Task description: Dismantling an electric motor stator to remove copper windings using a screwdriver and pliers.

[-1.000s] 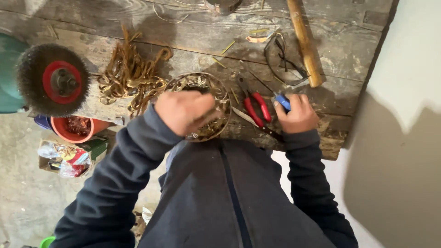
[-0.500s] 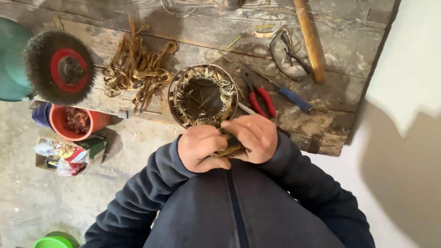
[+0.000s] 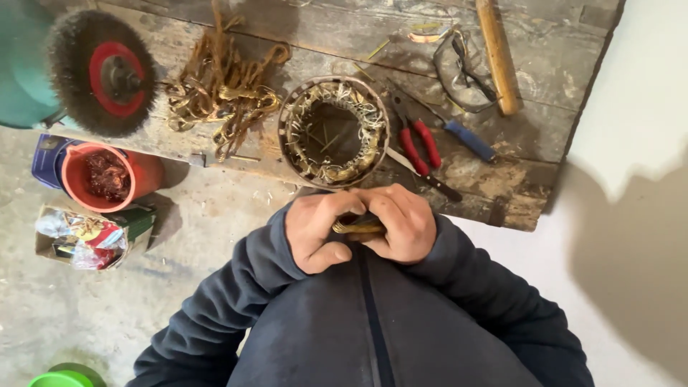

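My left hand [image 3: 321, 229] and my right hand [image 3: 401, 222] are pressed together close to my chest, both closed around a small bundle of copper wire [image 3: 356, 227]. Only a short golden piece of it shows between the fingers. Just beyond my hands, a round metal motor stator [image 3: 333, 132] with frayed windings rests near the front edge of the worn wooden bench [image 3: 545, 136]. Red-handled pliers [image 3: 418, 140] and a blue-handled screwdriver [image 3: 466, 138] lie right of it.
A heap of pulled copper coils [image 3: 223, 86] lies left of the stator. A wire brush wheel [image 3: 102, 72] sits at the bench's left end. A wooden hammer handle [image 3: 497, 54] and safety glasses [image 3: 462, 68] lie at the back right. On the floor stand an orange bucket [image 3: 107, 175] and a box of scraps [image 3: 84, 235].
My left hand left the stator and my right hand left the tools. Both came back to my chest and closed on the wire bundle, which they now hold nearer my body.
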